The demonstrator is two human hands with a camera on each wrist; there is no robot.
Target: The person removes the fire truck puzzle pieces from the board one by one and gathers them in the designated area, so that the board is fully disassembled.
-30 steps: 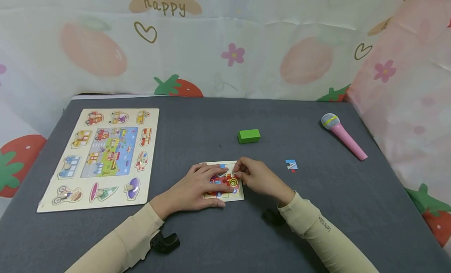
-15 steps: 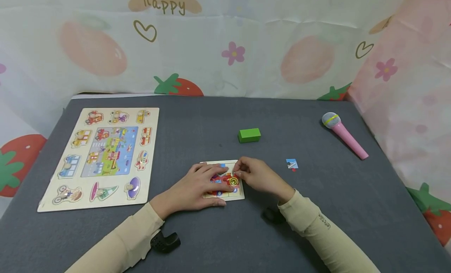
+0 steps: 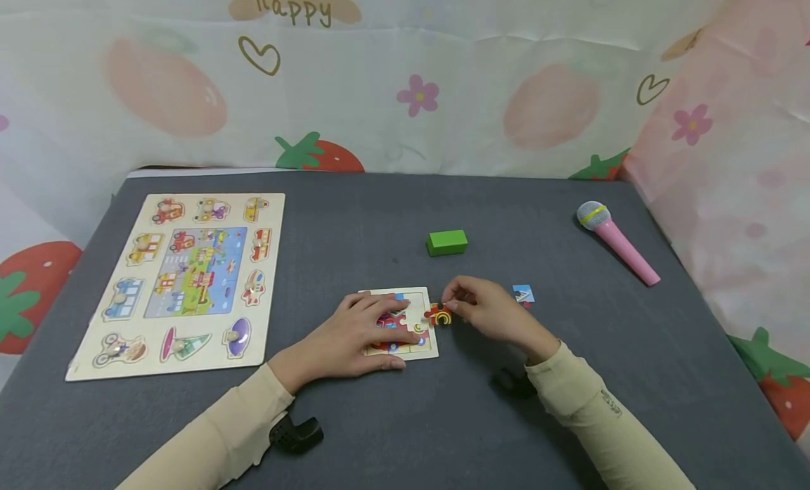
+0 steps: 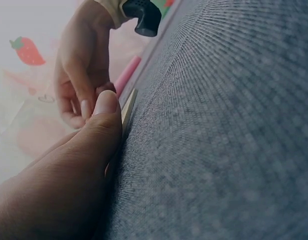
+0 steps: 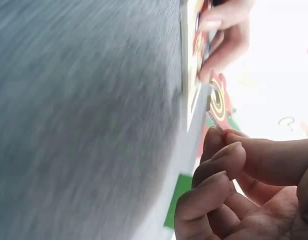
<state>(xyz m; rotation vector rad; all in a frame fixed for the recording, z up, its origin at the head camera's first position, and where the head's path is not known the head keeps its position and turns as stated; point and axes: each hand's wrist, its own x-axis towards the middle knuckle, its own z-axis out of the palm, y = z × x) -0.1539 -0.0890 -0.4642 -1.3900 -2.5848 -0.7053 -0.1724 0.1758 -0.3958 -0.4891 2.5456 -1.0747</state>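
Note:
My left hand [image 3: 351, 339] lies over a small wooden jigsaw tray [image 3: 433, 346], its fingers extended across the red picture and its thumb along the near side. Much of the picture is hidden beneath it. Just off the tray's right edge, my right hand [image 3: 496, 313] pinches a red jigsaw piece [image 3: 438, 315] with a yellow ring design between thumb and fingertips. In the right wrist view the piece [image 5: 218, 102] is tilted up on edge, raised beside the tray. A pale bare patch shows in the tray's upper right. Another jigsaw piece [image 3: 523, 293], blue and white, lies behind the right hand.
A green block [image 3: 446, 243] sits beyond the tray. At the far right lies a pink toy microphone [image 3: 623, 251]. A large wooden peg puzzle board [image 3: 136, 282] with several vehicle pieces occupies the left side. A patterned cloth [image 3: 380, 61] hangs behind the table.
The right hand has moved right from the tray, drawing the red jigsaw piece out and leaving a pale gap. It now partly overlaps the blue piece. The left hand stays in place.

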